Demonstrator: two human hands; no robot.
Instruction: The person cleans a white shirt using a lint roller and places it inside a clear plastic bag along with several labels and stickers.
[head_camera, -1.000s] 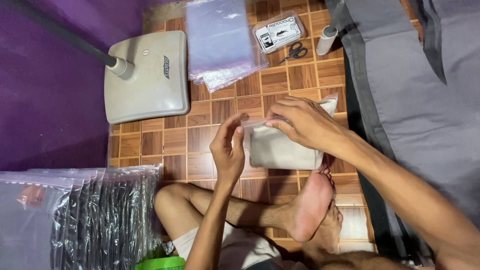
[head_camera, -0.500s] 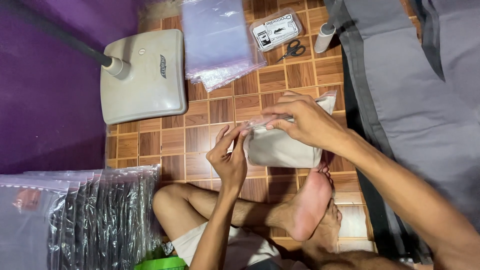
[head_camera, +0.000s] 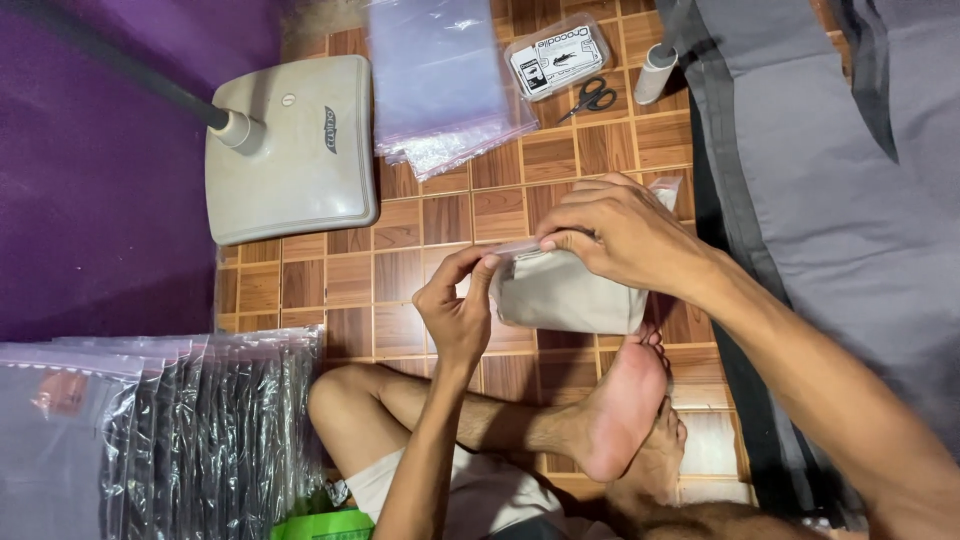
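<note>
hands: left hand (head_camera: 458, 312) and right hand (head_camera: 612, 232) both pinching bagged beige cloth (head_camera: 565, 290); left hand now lower

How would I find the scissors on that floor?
Start at the big beige fan base on the brown tiled floor. Go right, past the pile of clear bags. The scissors lie just below a small packet: black handles, blades crossed open.

A brown tiled floor (head_camera: 300, 285) carries everything. At eleven o'clock stands a beige fan base (head_camera: 290, 150); at twelve, a heap of clear bags (head_camera: 440, 80), then a small box (head_camera: 557, 58), scissors (head_camera: 590, 97) and a white tube (head_camera: 655, 72). Packed bags (head_camera: 150, 430) lie at eight o'clock, grey bedding (head_camera: 830, 200) at three.
</note>
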